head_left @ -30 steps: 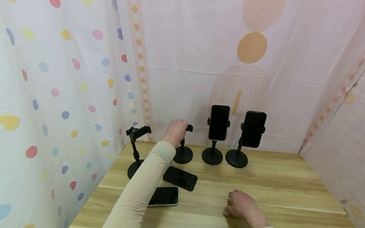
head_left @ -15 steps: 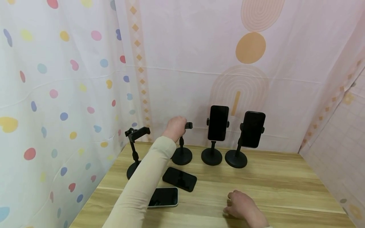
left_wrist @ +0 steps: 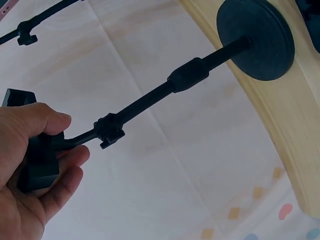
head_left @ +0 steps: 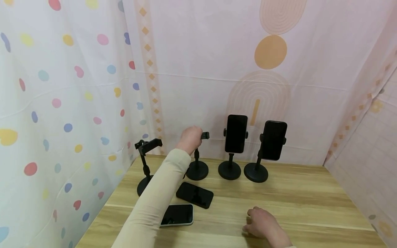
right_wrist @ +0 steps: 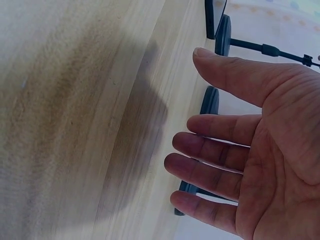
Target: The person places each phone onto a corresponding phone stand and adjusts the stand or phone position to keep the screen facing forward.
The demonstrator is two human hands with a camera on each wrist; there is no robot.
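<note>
My left hand (head_left: 190,138) grips the clamp head (left_wrist: 41,162) of a black phone stand whose round base (head_left: 197,170) rests on the table. In the left wrist view the thumb and fingers wrap the clamp, with the stem (left_wrist: 150,100) running from it to the base. No phone sits in this clamp. Before the stand lies a black phone (head_left: 194,195), and nearer me a light-rimmed phone (head_left: 178,214), partly behind my sleeve. My right hand (head_left: 263,225) is low over the table's right front, fingers loosely extended, holding nothing.
To the left, another stand (head_left: 150,146) has no phone in its clamp. Two stands on the right bear upright phones, one phone (head_left: 236,133) straight and the other phone (head_left: 274,140) slightly tilted. Patterned curtains (head_left: 192,51) surround the wooden table (head_left: 297,199).
The left hand has risen slightly on the clamp head, whose visible end has turned a little. The right hand has stayed in place. The whole view has shifted slightly.
</note>
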